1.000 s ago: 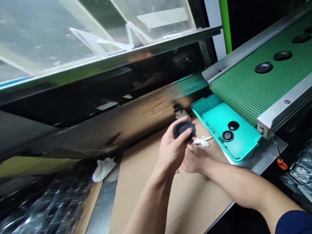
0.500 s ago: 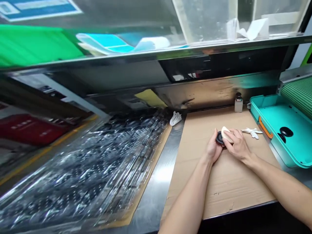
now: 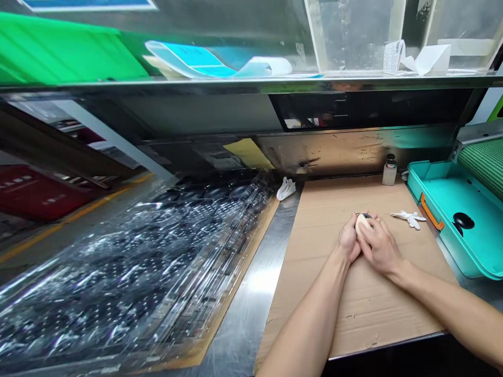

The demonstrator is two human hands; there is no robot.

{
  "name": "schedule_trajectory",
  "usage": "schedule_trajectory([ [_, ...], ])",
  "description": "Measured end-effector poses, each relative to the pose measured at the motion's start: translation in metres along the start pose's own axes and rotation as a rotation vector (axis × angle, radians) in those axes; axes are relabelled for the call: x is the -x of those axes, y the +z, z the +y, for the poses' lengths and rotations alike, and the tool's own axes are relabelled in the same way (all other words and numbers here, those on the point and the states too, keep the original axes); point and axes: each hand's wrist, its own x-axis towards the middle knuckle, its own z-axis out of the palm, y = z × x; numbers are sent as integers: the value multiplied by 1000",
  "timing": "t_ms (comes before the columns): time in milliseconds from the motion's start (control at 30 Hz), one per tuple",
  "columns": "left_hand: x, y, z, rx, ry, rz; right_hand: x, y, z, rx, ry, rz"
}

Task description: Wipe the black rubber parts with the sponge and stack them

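Over the cardboard sheet [image 3: 314,235], both hands are together. My left hand [image 3: 347,240] is closed around a black round part [image 3: 367,215], of which only a thin dark edge shows. My right hand [image 3: 380,250] grips a cream-coloured pad [image 3: 362,222] and presses it onto that part. The fingers hide most of both things. Beyond the right hand, a crumpled white scrap [image 3: 412,219], perhaps a glove or cloth, lies on the cardboard. A small bottle with a dark cap [image 3: 389,172] stands at the sheet's back edge.
On the right is a teal bin [image 3: 426,180] with an orange handle, holding black round parts [image 3: 463,220]. Clear plastic trays [image 3: 133,267] with dark contents cover the left. A white crumpled piece [image 3: 286,188] lies between. A metal shelf [image 3: 236,85] crosses above.
The pad has shifted over the black part, whose face showed before and is now mostly covered. The hands are closer together. The whole view has shifted slightly.
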Motion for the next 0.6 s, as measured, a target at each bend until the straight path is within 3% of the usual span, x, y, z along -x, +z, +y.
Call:
schedule_trajectory([
  [133,0,0,0,11,49,44,2,0,-7,92,108,28],
  [233,1,-1,2,24,11,37,4,2,-7,72,-5,-22],
  [267,1,-1,2,23,5,37,4,3,-4,60,-32,-41],
  [333,3,0,4,6,17,41,0,1,9,75,58,-25],
  [400,6,0,7,-14,24,39,-5,-4,29,83,185,36],
  [500,8,1,10,-21,-23,4,-8,-15,52,-11,233,157],
  [600,7,0,11,-12,-17,33,-6,-23,52,-166,251,170],
])
